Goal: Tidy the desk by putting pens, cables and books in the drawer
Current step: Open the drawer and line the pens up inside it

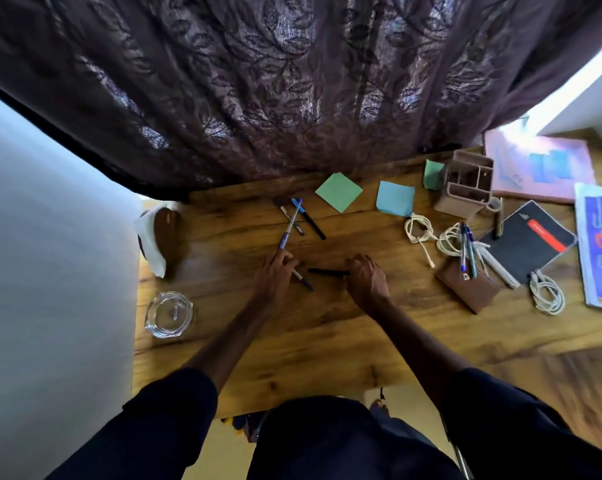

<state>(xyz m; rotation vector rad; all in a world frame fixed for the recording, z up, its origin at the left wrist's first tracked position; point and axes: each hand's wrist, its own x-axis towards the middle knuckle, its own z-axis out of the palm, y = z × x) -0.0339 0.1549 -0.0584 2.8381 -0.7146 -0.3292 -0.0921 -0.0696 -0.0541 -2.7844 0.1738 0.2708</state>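
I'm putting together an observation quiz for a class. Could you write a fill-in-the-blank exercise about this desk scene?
1. The left hand holds a purple pen, while the right hand grips a thin ____ pen.
2. On the wooden desk, the green square sticky note lies to the ____ of the light blue sticky note.
3. The black notebook bears a ____ stripe.
Missing words: black; left; red.

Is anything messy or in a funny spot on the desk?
Yes. Pens lie crossed in the middle, more pens are heaped on the brown pouch instead of in the pen holder, and white cables lie loose.
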